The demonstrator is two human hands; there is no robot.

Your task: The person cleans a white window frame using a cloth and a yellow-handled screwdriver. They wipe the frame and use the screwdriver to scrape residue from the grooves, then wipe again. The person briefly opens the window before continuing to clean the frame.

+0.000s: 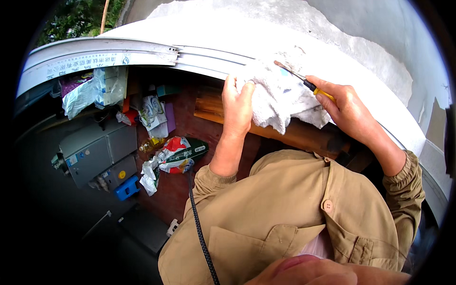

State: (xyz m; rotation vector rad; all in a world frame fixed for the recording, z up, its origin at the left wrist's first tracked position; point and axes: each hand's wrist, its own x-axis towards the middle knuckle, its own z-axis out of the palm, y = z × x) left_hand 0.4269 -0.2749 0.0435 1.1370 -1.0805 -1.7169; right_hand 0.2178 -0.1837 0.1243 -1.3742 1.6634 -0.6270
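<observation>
My left hand [239, 103] grips the left edge of a white terry cloth [272, 96], thumb and fingers pinching it. The cloth lies bunched over the white window sill and hangs down on the near side, with dark stains on its upper part. In my right hand [338, 99] is a screwdriver [309, 84] with a black and yellow handle, held to the right of the cloth. Its shaft points up and left across the cloth, and the tip looks rusty brown or dirty. Part of the handle is hidden by my fingers.
An aluminium window frame [142, 50] bearing writing runs along the upper left. Below stand a wooden beam or bench [210, 107], a grey refrigerator [92, 149], a bottle of yellow oil [152, 144], plastic bags [178, 155] and a blue plastic stool [127, 188]. A black braided cable [200, 228] hangs before me.
</observation>
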